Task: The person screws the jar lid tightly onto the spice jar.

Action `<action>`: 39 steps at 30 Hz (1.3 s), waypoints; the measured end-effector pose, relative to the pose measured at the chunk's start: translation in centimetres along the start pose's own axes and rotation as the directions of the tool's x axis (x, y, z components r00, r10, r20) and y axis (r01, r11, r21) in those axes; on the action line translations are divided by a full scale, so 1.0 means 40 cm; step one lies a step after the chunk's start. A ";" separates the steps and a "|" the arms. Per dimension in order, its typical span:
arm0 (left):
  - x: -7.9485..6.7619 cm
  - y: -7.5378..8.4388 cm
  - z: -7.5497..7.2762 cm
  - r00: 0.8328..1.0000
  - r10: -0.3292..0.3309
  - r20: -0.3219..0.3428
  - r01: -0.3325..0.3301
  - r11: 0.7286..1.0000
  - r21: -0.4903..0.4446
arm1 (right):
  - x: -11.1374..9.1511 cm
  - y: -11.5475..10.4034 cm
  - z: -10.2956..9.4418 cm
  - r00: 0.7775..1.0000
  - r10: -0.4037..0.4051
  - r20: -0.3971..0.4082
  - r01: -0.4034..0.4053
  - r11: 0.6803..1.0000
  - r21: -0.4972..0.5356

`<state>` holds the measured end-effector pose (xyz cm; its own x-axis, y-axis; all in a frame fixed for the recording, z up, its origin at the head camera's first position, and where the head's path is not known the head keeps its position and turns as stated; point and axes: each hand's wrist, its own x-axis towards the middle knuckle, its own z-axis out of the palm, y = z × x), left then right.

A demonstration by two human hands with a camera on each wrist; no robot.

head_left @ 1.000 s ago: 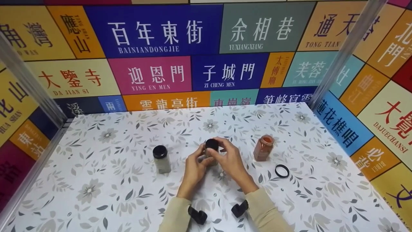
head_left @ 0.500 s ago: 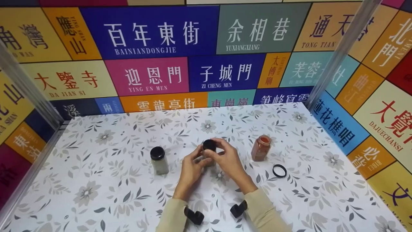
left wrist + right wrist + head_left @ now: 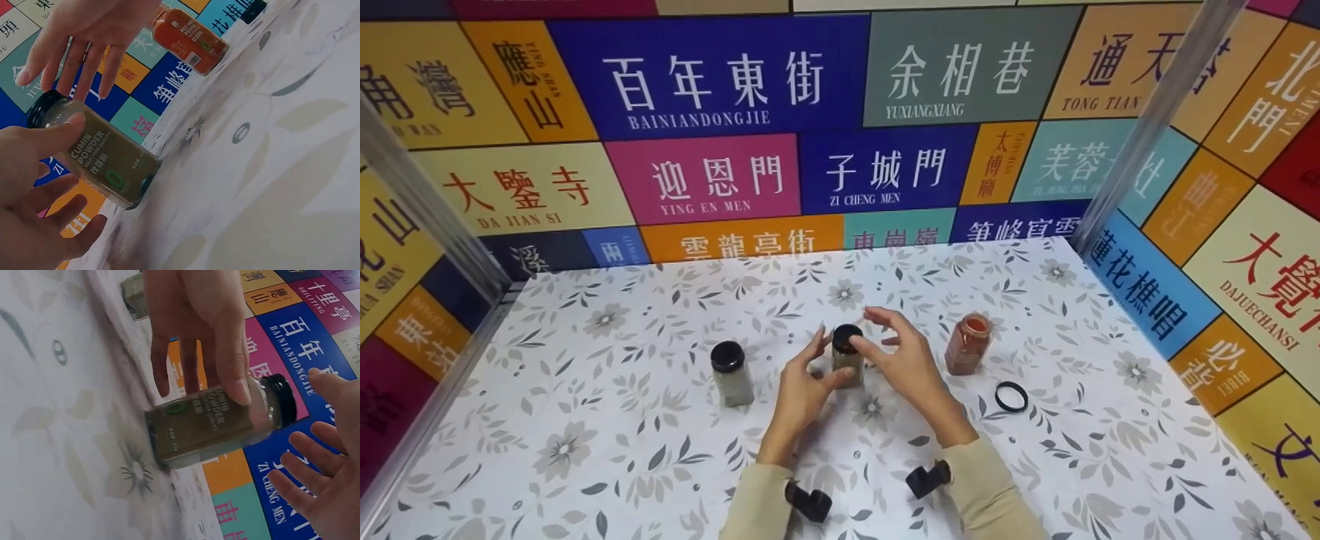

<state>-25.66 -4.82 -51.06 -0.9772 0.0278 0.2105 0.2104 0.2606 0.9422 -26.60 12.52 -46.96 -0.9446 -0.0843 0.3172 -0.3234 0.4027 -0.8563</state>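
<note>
A glass jar labelled cumin powder [image 3: 107, 152], with a black lid [image 3: 848, 335], stands between the two hands. The left hand [image 3: 801, 396] has its thumb over the label side, while its other fingers are spread loosely beside the glass. Close to the lid, the right hand [image 3: 911, 367] holds nothing, its fingers extended and thumb held apart; the right wrist view shows a gap between them and the lid. To the right stands an uncapped jar of red pepper powder [image 3: 968, 346]. Another black-lidded jar [image 3: 733, 382] with pale greenish contents is on the left.
A black-rimmed round lid [image 3: 1000, 403] lies in front of the red pepper jar. The table [image 3: 660, 480] has a white floral cover. Colourful printed panels [image 3: 705, 75] wall it in at the back and sides, with metal posts [image 3: 1162, 120] at the corners.
Both hands were close around the cumin jar and its lid. Now the right hand has lifted off the lid with fingers spreading, and the left fingers have loosened, uncovering more of the jar.
</note>
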 end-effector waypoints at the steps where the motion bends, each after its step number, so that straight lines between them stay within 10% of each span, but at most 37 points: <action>1: -0.002 0.004 0.000 1.000 0.004 -0.009 -0.004 1.000 0.002 | 0.001 -0.001 -0.006 1.000 -0.008 -0.009 0.008 1.000 -0.002; 22: -0.026 0.118 0.015 0.986 0.162 -0.047 -0.160 0.986 0.042 | -0.023 -0.034 -0.167 0.977 -0.197 -0.084 0.185 0.973 -0.137; 39: -0.034 0.154 0.114 0.975 0.223 0.023 -0.224 0.975 0.015 | -0.070 -0.007 -0.260 0.955 -0.214 -0.207 0.189 0.973 -0.132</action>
<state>-23.15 1.17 -46.72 -0.9060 0.1076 0.4094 0.4231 0.2618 0.8674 -23.29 22.11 -43.37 -0.8210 0.0224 0.5704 -0.4862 0.4964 -0.7192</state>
